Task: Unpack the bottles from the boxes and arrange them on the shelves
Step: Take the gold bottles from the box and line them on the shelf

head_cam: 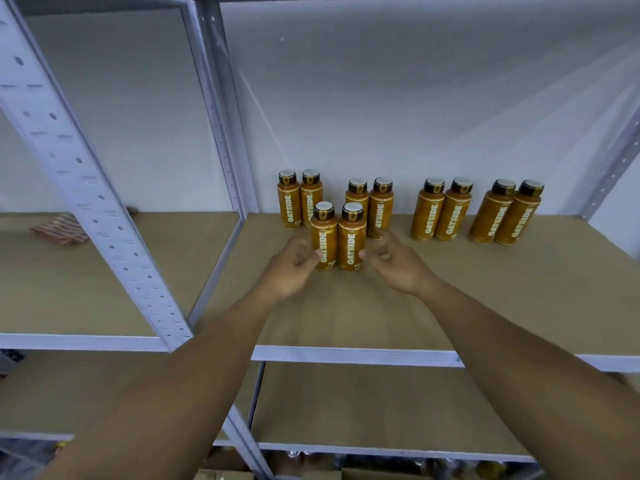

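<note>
Several amber bottles with black caps and white lettering stand on the wooden shelf [346, 317]. Two front bottles, left [323, 242] and right [351, 242], stand side by side ahead of pairs along the back wall [288, 202] [381, 211] [440, 213] [505, 216]. My left hand [294, 268] is beside the front left bottle, its fingers loosely curled and the tips touching the bottle's side. My right hand [394, 265] is beside the front right bottle, one fingertip against it and another finger raised. Neither hand wraps round a bottle.
A perforated metal upright [86, 188] slants across the left, between this bay and the left one. A striped cloth [60, 230] lies on the left shelf. A lower shelf board [381, 403] sits beneath, with cardboard boxes [346, 474] dimly seen below it.
</note>
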Demonstrator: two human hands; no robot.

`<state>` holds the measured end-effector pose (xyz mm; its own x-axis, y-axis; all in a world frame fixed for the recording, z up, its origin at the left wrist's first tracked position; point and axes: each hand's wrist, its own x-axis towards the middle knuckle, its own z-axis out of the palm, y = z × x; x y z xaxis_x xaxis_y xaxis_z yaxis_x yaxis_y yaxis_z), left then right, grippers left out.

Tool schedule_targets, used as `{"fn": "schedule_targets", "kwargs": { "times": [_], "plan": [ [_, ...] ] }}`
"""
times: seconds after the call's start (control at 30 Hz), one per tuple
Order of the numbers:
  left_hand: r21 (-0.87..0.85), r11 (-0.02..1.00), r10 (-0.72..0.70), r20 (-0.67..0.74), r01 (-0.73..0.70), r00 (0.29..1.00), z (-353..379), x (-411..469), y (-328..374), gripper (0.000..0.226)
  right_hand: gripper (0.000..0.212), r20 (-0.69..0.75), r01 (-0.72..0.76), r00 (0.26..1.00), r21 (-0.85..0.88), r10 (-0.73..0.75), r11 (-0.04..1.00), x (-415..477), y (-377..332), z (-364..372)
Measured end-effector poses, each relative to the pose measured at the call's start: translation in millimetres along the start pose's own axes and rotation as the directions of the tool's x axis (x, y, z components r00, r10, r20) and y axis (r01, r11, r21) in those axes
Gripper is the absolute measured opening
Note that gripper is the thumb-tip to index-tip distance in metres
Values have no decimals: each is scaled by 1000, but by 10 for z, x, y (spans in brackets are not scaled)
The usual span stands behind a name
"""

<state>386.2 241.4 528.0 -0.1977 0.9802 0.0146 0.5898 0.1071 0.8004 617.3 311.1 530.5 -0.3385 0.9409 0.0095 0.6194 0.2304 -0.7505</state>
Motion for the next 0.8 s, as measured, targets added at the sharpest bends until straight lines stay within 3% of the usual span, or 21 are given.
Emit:
{"fn": "schedule_targets", "kwargs": {
  "times": [0.17,0.3,0.43,0.6,0.7,0.8],
  "plan": [
    [155,985,68,84,-81,994,265,-367,-70,44,47,-13,58,998,-229,-62,972,-347,289,218],
    [326,911,231,103,-252,968,515,-571,-140,40,37,-53,174,977,-355,-206,919,-645,485,333],
    [390,845,363,84,-366,928,754,-812,-208,35,26,-124,274,929,-401,-348,874,-977,672,345],
    [432,793,519,-108,-431,848,1203,-1230,-246,27,22,-301,439,764,-405,-570,802,-1414,1013,380],
    [511,725,630,-220,-462,745,1550,-1520,-283,27,21,-307,559,652,-423,-693,713,-1675,1237,365],
    [500,744,620,-266,-444,739,1968,-1826,-418,29,15,-273,640,588,-418,-761,645,-1944,1511,366]
  ]
}}
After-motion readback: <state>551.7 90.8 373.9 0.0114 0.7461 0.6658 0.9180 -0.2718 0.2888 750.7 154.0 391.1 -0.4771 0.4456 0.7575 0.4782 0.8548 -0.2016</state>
